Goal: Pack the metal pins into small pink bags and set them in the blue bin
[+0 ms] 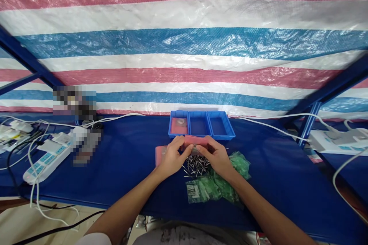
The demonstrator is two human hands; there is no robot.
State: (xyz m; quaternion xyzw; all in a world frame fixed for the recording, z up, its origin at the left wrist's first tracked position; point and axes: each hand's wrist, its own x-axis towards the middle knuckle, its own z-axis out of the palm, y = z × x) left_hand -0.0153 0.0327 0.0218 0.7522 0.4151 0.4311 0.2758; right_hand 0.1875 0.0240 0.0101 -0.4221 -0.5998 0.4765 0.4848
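Note:
My left hand [174, 157] and my right hand [220, 159] meet over the middle of the table, thumbs and fingers pinching a small pink plastic bag [193, 139] between them. Just below it lies a loose pile of slim metal pins [197, 166], silvery and dark, resembling rivets. More pink bags [158, 155] rest beside my left hand, partly covered by it. Green clear plastic bags [208, 189] are heaped under and around my right wrist. What is inside the held bag is hidden by my fingers.
Behind my hands stands a blue three-compartment bin [199, 124]; its left compartment holds a pink bag [178, 125]. A power strip [48, 160] with chargers and cables lies at the left. Another power strip [342, 141] is at the right. Striped sheeting [184, 42] hangs behind.

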